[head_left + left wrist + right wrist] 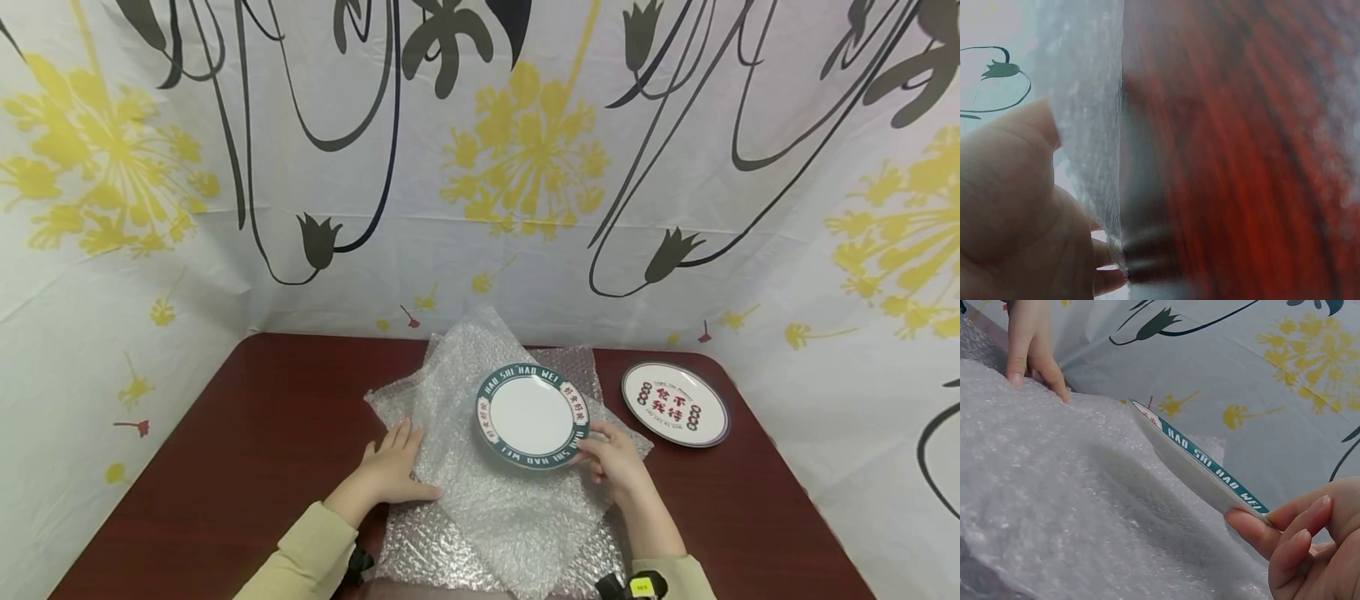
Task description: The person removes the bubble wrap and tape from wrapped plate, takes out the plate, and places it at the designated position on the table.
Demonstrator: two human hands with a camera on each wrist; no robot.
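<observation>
A white plate with a dark green lettered rim point(531, 415) is held by its right edge in my right hand point(618, 462). In the right wrist view that plate point(1200, 469) is tilted and raised above the bubble wrap point(1047, 475), pinched between thumb and fingers point(1254, 531). Layered sheets of bubble wrap point(517, 525) lie beneath it on the table. My left hand point(393, 471) rests with spread fingers at the left edge of the wrap. The left wrist view shows part of this hand point(1016, 194) beside the wrap point(1085, 94).
On the right of the dark red wooden table point(225, 467) lies a second plate, white with red characters and a dark rim point(675, 404). A patterned white cloth point(420, 167) hangs behind the table and along both sides.
</observation>
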